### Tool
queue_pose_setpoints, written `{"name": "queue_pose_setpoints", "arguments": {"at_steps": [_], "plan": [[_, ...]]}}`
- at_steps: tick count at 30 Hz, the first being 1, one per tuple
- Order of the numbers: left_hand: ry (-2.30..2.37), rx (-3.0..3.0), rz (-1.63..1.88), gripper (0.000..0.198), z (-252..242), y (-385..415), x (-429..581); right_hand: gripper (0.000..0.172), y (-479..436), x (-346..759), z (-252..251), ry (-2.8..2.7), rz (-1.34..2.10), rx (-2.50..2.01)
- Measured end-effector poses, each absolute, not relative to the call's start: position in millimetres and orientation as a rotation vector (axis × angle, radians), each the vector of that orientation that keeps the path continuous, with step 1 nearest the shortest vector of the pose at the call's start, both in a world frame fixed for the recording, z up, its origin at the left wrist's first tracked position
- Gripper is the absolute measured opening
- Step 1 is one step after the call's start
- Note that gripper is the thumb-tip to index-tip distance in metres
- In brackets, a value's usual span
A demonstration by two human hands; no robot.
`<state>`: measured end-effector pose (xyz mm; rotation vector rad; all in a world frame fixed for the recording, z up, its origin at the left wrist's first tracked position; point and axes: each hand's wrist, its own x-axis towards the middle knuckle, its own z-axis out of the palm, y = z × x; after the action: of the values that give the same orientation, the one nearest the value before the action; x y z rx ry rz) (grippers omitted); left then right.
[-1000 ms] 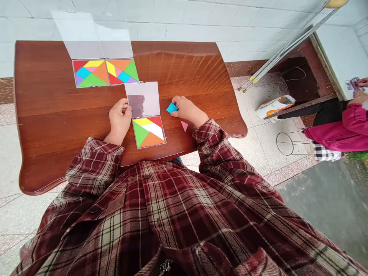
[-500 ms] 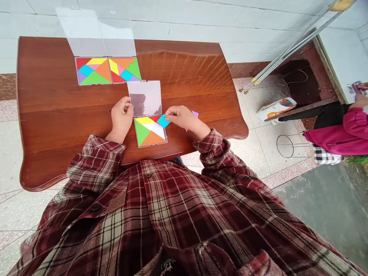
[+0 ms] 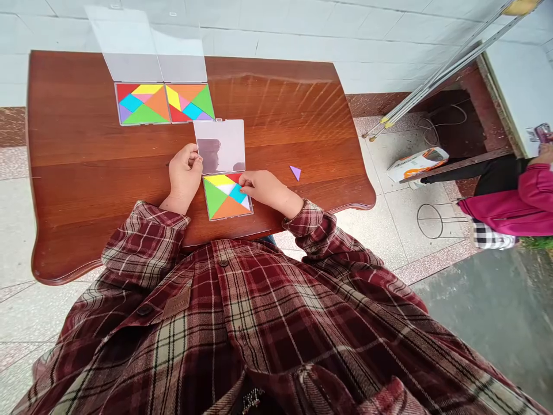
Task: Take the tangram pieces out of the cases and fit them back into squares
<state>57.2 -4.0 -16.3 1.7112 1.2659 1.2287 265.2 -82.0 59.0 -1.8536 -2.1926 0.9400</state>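
Observation:
In front of me lies a tangram case [image 3: 230,218] with its clear lid [image 3: 221,147] raised behind it. My left hand [image 3: 185,170] pinches the lid's left edge. A blue square tangram piece [image 3: 236,193] lies within the case among green, yellow, orange and red pieces. The fingertips of my right hand [image 3: 268,191] are closed at the blue piece's right edge, partly covering the red one. White gaps show on either side of the blue square. To the right, a purple triangle [image 3: 295,172] rests on the wooden table.
Two filled tangram cases [image 3: 142,105] stand side by side at the back left of the table [image 3: 108,167], lids up against the wall. On the right are crutches [image 3: 427,75], a white bag [image 3: 418,163], a wire-framed stool [image 3: 430,221] and a person in a magenta sleeve [image 3: 510,199].
My right hand has moved left and brought the blue square down into the case. The purple triangle, partly hidden before, now shows fully. My left hand stays at the lid.

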Motion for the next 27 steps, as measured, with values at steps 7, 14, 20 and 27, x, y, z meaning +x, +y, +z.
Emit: {"name": "queue_pose_setpoints", "arguments": {"at_steps": [7, 14, 20, 27], "plan": [[1.263, 1.732, 1.230, 0.014, -17.0, -3.5, 56.7, 0.017, -83.7, 267.2, 61.9, -2.210, 0.757, -1.839], [1.287, 1.715, 1.198, 0.016, -12.4, -4.9, 57.5, 0.014, -84.5, 298.5, 75.0, -1.985, 0.664, -1.833], [1.282, 1.693, 1.221, 0.014, -14.1, -3.1, 58.3, 0.017, -82.4, 375.3, 67.9, -1.709, 0.381, -2.195], [1.264, 1.694, 1.227, 0.016, -16.1, -2.3, 56.1, 0.013, -79.1, 391.8, 31.3, -1.714, 0.400, -2.435]]}}
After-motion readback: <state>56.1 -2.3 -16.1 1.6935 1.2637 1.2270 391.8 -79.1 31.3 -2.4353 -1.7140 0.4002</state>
